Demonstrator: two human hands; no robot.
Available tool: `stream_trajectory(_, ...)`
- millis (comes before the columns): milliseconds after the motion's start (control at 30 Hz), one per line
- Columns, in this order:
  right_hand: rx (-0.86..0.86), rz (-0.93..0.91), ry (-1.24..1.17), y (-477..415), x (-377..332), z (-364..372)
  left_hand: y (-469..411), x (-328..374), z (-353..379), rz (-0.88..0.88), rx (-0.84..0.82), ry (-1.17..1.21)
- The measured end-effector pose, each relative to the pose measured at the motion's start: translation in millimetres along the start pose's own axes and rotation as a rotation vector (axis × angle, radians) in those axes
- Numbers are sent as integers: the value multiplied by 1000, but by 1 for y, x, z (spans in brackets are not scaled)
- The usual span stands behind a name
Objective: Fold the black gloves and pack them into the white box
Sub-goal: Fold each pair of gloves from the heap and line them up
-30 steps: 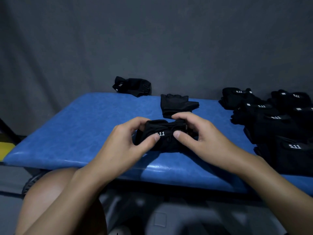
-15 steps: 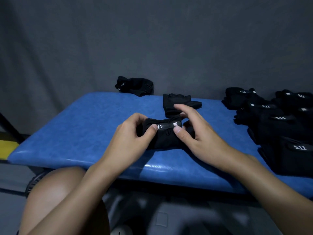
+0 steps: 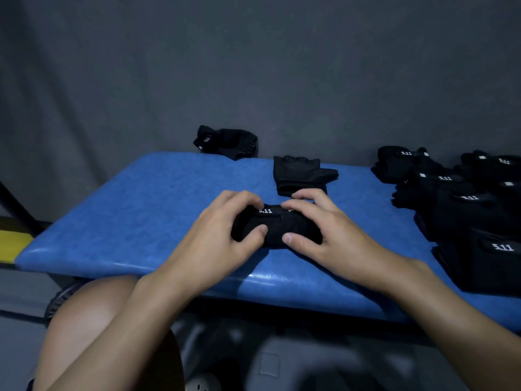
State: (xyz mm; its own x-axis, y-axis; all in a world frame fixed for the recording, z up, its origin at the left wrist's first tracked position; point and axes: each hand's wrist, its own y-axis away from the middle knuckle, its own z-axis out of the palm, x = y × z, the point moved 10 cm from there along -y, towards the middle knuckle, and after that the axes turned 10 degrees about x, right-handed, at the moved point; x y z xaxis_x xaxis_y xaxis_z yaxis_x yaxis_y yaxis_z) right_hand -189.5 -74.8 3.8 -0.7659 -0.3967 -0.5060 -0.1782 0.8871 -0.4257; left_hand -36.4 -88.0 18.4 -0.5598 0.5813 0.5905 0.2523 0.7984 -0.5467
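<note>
Black glove bundle, its white 5.11 tag uppermost, sits near the front middle of a blue padded bench, clamped from both ends. The left hand and right hand each curl round it, thumbs pressed on the near side, fingers hooked over the far edge. The fold looks close to finished. To do it well, the person would likely press the roll flat and tight, thumbs holding so the springy fabric cannot open, and tuck in any loose cuff before lifting. One firm grip across the middle should then carry it.

At 1 o'clock from the bundle, just beyond the right hand's fingers, a flat glove lies unfolded, probably next in line. At 11 o'clock, well apart on the bench's far edge, a crumpled glove rests against the grey backdrop. At 3 o'clock a heap of gloves fills the bench's right end. The white box is nowhere in view, so where the bundle must travel cannot be told. A bare knee shows below the bench at 7 o'clock.
</note>
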Motion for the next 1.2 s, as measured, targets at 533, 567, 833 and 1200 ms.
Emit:
stream_trajectory(533,9,4,21,-3,3,1,2,-12,-3,-52,-59,-225)
stream_trajectory(567,5,5,23,-3,3,2,2,-11,-3,-50,-60,-231)
stream_trajectory(833,-1,12,36,-4,4,3,3,-10,-5,-49,-55,-271)
stream_trajectory(1200,-8,43,4,-3,5,1,4,-18,-6,-53,-126,-312)
